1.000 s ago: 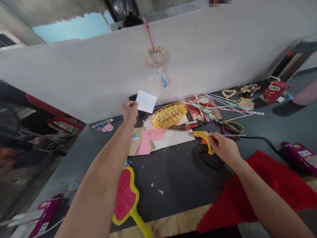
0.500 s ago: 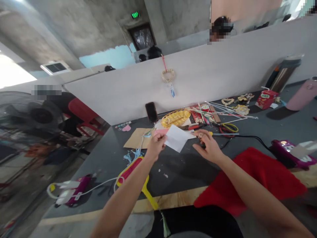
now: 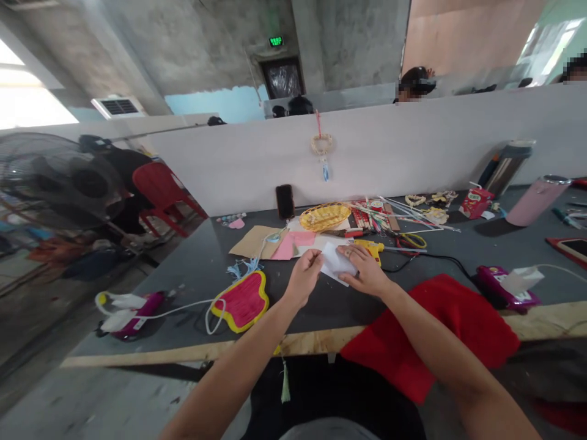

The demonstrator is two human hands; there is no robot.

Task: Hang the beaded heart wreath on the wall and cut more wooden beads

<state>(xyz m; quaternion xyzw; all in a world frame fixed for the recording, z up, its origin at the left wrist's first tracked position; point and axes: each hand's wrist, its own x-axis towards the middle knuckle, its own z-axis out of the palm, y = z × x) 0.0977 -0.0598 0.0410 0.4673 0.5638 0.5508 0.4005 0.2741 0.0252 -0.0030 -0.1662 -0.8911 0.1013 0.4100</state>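
A white sheet of paper (image 3: pixel 331 263) is held above the dark tabletop, slightly bent. My left hand (image 3: pixel 303 280) pinches its left edge between thumb and fingers. Curled over the paper's right side, my right hand (image 3: pixel 369 272) grips it with the thumb below. Just behind that hand lies a yellow glue gun (image 3: pixel 375 247) with a clear stick at its back. Pink paper (image 3: pixel 285 246) and a brown paper piece (image 3: pixel 253 241) lie beyond my left hand. A pink, yellow-edged padded shape (image 3: pixel 243 302) sits to the left, near blue tassels (image 3: pixel 243 267).
A yellow woven basket (image 3: pixel 324 216), a phone (image 3: pixel 285 201) and scissors (image 3: pixel 410 242) are at the back. Red cloth (image 3: pixel 452 318) hangs over the front edge. Purple tissue packs (image 3: pixel 142 315) flank the work area. A pink bottle (image 3: pixel 536 200) stands right; a fan (image 3: pixel 50 177) is left.
My right hand has moved left from beside the paper and now grips its right side. The paper has gone from flat to bent. The view has shifted, showing more of the right side.
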